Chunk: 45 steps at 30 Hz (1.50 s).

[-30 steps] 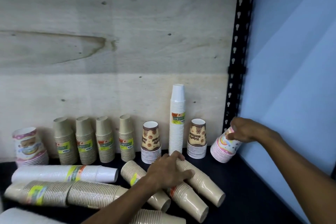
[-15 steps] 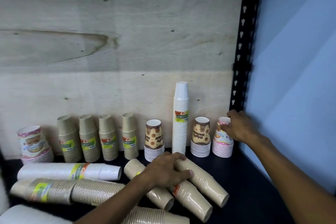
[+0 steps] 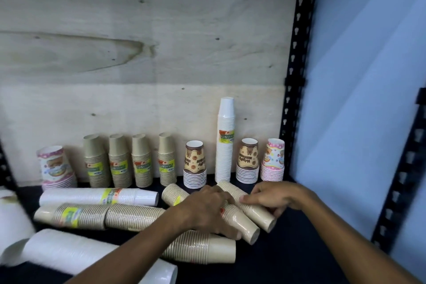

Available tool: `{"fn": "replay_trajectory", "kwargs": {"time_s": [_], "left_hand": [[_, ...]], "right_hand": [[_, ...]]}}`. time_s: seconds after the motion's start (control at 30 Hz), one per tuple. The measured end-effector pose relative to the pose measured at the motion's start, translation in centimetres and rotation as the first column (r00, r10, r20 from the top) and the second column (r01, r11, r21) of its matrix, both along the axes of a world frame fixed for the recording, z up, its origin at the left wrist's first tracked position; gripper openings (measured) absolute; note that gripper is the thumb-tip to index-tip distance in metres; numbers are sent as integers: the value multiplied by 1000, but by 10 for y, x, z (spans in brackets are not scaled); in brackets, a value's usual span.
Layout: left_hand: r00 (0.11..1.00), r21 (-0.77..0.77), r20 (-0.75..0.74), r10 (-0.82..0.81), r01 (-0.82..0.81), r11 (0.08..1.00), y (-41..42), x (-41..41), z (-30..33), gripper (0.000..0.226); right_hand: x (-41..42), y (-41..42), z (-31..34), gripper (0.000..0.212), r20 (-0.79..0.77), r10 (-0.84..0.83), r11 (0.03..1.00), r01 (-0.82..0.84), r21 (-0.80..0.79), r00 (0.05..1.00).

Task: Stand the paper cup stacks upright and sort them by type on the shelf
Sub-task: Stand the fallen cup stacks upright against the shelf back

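Several kraft-brown cup stacks lie on their sides on the dark shelf (image 3: 299,249). My left hand (image 3: 207,210) rests on one lying brown stack (image 3: 242,223), fingers curled over it. My right hand (image 3: 274,196) grips the neighbouring lying brown stack (image 3: 260,214) near its middle. Along the back stand several brown stacks (image 3: 117,161), two brown-patterned stacks (image 3: 194,166) (image 3: 247,161), a tall white stack (image 3: 225,140) and a pink-patterned stack (image 3: 273,161) at the far right. Another pink-patterned stack (image 3: 55,168) stands at the far left.
A lying white stack (image 3: 96,196) and a long lying brown stack (image 3: 96,215) fill the left side. Bigger white stacks (image 3: 69,253) lie at the front left. A black perforated shelf post (image 3: 297,71) and a blue wall (image 3: 368,99) bound the right.
My right hand let go of the pink-patterned stack, which now stands upright at the back right, and came down onto a lying brown stack. My left hand stayed on its stack.
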<state>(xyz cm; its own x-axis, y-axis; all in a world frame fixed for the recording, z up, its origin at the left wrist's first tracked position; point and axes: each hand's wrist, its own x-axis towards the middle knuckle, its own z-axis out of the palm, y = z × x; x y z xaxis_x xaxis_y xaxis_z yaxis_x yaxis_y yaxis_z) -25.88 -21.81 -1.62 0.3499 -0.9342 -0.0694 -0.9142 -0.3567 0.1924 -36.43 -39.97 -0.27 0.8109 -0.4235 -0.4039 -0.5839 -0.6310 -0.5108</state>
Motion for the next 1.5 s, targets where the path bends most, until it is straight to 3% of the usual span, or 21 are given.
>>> {"fn": "replay_trajectory", "kwargs": {"time_s": [0.2,0.4,0.53,0.67,0.8,0.87,1.0,1.17,1.3,1.43,1.5], "left_hand": [[975,-14,205,-85,90,996,-4,6,-9,67],[961,-10,239,-136,142,990,-17,16,-5,71],[966,-56,238,-104,121,991,-26,18,-5,70],[992,-215,121,-42,68,974,-37,22,-2,68],[989,-414,-141,45,-100,905,-52,27,-2,66],[952,-481,-291,93,-229,847,-61,27,-4,65],[862,-499,-488,136,-403,767,-77,29,-10,66],[866,-557,-484,121,-412,721,-87,28,-20,69],[884,-509,-449,133,-375,775,-86,35,-26,78],[868,-418,-476,138,-362,833,-83,43,-32,86],[865,-399,-478,149,-366,841,-83,44,-36,87]], "right_hand": [[7,-4,-12,41,8,4,1000,-4,-19,1000],[-4,-19,5,37,22,-86,990,83,115,996],[-19,-35,26,25,88,-180,980,170,103,980],[-31,-56,49,20,248,-250,968,234,92,936],[-32,-80,66,32,429,-352,928,370,44,832],[-28,-88,68,38,486,-355,902,429,-46,798],[-18,-89,65,45,470,-292,817,472,-330,833],[-1,-86,46,61,424,-262,778,450,-439,867],[1,-83,41,60,431,-259,822,432,-372,864],[-2,-97,25,80,415,-263,898,379,-225,871],[-6,-101,14,73,395,-271,917,360,-170,878]]}}
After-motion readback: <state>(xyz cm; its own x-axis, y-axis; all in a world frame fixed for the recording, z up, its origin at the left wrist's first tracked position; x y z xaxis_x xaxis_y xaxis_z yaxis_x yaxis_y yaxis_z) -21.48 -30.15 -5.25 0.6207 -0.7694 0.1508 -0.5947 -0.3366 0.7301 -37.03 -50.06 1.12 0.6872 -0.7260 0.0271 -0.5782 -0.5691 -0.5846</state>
